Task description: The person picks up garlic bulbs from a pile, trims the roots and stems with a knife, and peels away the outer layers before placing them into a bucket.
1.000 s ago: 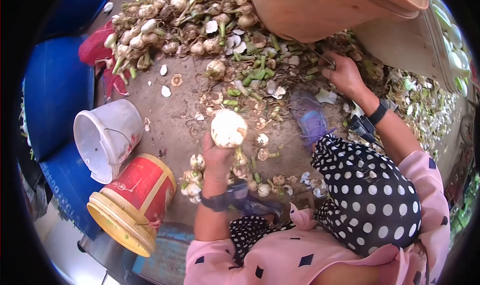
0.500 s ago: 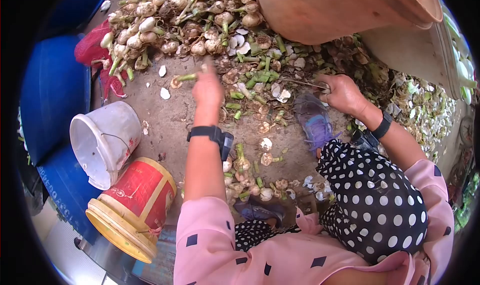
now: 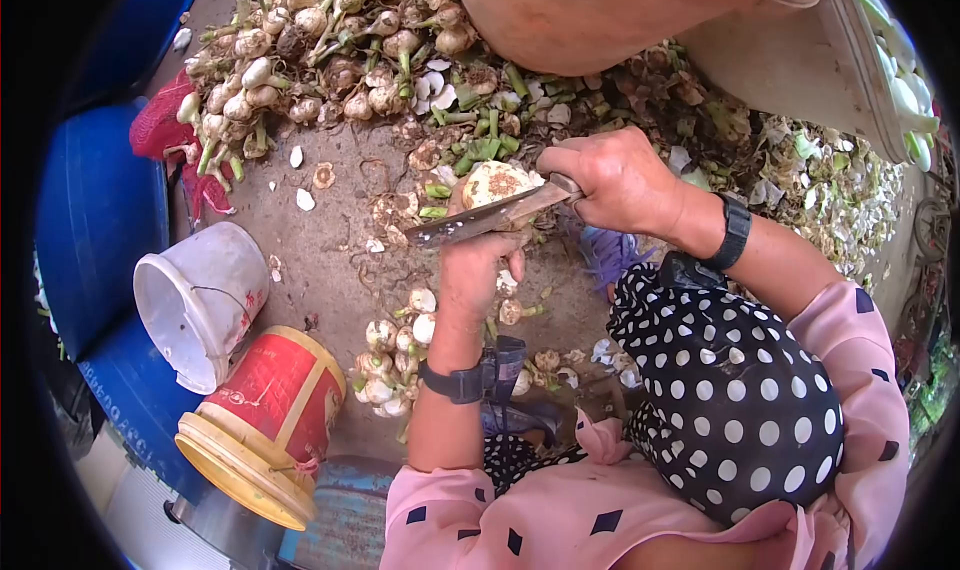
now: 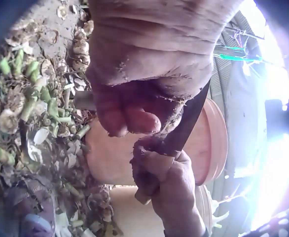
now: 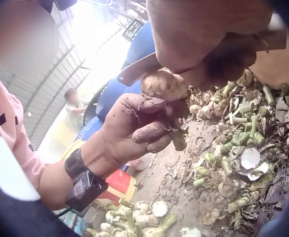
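Observation:
The left hand (image 3: 472, 275) grips a garlic bulb (image 3: 494, 184), its root side facing up in the head view. The right hand (image 3: 622, 182) holds a knife (image 3: 480, 220) by its handle, the blade lying across the bulb and above the left fingers. In the right wrist view the bulb (image 5: 164, 84) sits on top of the left hand (image 5: 129, 128), with the blade (image 5: 138, 69) against it. The left wrist view shows curled left fingers (image 4: 139, 118) and the dark blade (image 4: 190, 118) beside them; the right hand (image 4: 176, 197) is below.
Unpeeled garlic (image 3: 300, 60) is heaped at the back left, cut stems and skins (image 3: 490, 140) beside it. A large tub (image 3: 590, 20) stands at the back. Left are a white bucket (image 3: 222, 290) and a red-yellow bucket (image 3: 275, 390). Trimmed bulbs (image 3: 385, 360) lie near the body.
The left hand reached to the heap and came back with a bulb. The right hand moved left and brought the knife onto that bulb.

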Motion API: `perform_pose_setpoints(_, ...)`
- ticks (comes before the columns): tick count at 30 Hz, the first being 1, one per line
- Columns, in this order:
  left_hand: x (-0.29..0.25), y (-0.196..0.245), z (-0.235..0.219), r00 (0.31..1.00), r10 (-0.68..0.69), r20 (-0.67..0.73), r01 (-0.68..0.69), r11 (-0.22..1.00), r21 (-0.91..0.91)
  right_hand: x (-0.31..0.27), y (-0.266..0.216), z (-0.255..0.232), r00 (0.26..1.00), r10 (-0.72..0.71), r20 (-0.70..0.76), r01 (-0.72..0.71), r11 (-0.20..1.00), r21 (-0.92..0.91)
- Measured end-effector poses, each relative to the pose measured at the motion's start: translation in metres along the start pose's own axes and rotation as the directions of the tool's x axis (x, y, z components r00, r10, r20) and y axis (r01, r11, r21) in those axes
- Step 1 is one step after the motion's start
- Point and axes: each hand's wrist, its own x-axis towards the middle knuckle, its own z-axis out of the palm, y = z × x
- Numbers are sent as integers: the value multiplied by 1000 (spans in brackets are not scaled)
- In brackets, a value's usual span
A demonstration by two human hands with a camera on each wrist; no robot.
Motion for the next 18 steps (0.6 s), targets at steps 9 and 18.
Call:
perform_pose_setpoints(9, -4, -2, 6, 999, -54, -1, 52, 967, -251, -2, -4, -6, 997, -65, -44, 62, 996, -56)
perform_pose_setpoints(18, -33, 2, -10, 963, 202, 177, -181, 975, -126, -20, 93, 10, 928, 354, 121, -344, 934, -91)
